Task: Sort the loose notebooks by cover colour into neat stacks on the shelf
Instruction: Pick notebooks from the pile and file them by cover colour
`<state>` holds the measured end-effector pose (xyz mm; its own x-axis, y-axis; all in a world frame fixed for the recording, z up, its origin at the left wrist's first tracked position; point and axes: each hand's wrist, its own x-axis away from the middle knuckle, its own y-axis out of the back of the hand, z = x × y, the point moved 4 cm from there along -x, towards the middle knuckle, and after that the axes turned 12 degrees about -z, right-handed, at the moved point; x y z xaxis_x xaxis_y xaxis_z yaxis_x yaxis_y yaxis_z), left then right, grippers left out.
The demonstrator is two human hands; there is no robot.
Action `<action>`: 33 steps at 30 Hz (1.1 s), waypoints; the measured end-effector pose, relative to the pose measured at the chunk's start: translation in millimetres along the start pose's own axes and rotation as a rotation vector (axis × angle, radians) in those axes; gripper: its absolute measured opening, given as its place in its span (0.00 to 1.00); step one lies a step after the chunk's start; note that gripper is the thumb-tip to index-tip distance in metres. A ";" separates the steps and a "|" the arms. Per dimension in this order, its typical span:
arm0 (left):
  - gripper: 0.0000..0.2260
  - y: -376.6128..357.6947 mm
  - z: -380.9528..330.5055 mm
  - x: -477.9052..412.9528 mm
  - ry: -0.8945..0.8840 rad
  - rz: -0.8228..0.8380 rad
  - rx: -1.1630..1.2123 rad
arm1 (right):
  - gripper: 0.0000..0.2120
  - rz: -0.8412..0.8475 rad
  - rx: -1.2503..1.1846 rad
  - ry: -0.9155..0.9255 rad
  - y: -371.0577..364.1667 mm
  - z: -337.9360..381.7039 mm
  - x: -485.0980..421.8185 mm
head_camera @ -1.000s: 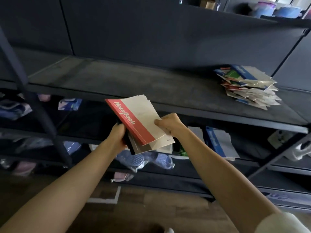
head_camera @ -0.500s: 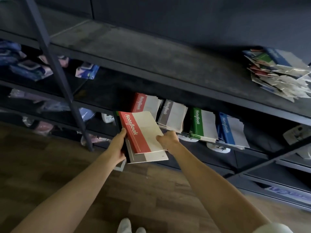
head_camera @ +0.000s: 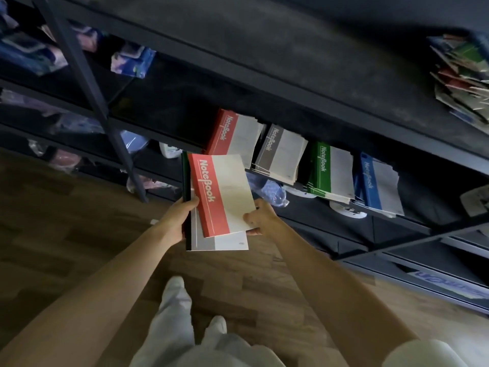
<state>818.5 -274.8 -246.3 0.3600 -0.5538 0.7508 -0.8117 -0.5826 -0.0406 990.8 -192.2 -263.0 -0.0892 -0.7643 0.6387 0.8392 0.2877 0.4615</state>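
Note:
My left hand (head_camera: 176, 218) grips the spine side of a small bundle of notebooks (head_camera: 211, 241), whose lowest visible cover is grey. My right hand (head_camera: 260, 217) pinches the lower right corner of the red notebook (head_camera: 217, 193) lying on top of that bundle. Just beyond, on the lower shelf (head_camera: 391, 215), lie four sorted stacks: red (head_camera: 234, 135), grey (head_camera: 280, 153), green (head_camera: 330, 169) and blue (head_camera: 378, 181). A messy pile of mixed loose notebooks (head_camera: 463, 78) sits on the upper shelf at the far right.
The upper shelf board (head_camera: 264, 49) overhangs the stacks. A dark upright post (head_camera: 87, 88) stands at the left, with plastic-wrapped packs (head_camera: 132, 62) behind it. White round items (head_camera: 346, 210) lie under the stacks. Wooden floor (head_camera: 79, 234) and my light trousers (head_camera: 180, 327) are below.
My view has tilted further down and closer to the lower shelf. Both hands carried the bundle down toward the red stack; the grips are unchanged.

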 end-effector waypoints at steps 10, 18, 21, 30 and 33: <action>0.16 48.6 -100.4 -77.5 0.002 -0.088 -0.004 | 0.17 -0.415 -0.011 0.026 -10.9 88.1 -80.7; 0.15 77.7 -148.8 -121.6 0.024 -0.096 -0.055 | 0.16 -0.572 0.045 -0.059 -32.7 125.2 -103.6; 0.14 80.1 -156.7 -130.9 0.017 -0.081 -0.082 | 0.17 -0.587 0.057 -0.085 -41.7 135.9 -111.7; 0.10 64.4 -165.1 -142.6 -0.028 -0.028 -0.114 | 0.14 -0.553 0.289 -0.053 -53.6 138.8 -108.4; 0.10 52.4 -164.7 -140.5 -0.035 0.042 -0.098 | 0.15 -0.360 0.228 -0.026 -66.5 144.6 -98.3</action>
<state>649.6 -129.5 -245.4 0.3393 -0.5977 0.7264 -0.8668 -0.4986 -0.0053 866.2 -52.8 -267.4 -0.3706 -0.8252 0.4264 0.6123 0.1281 0.7802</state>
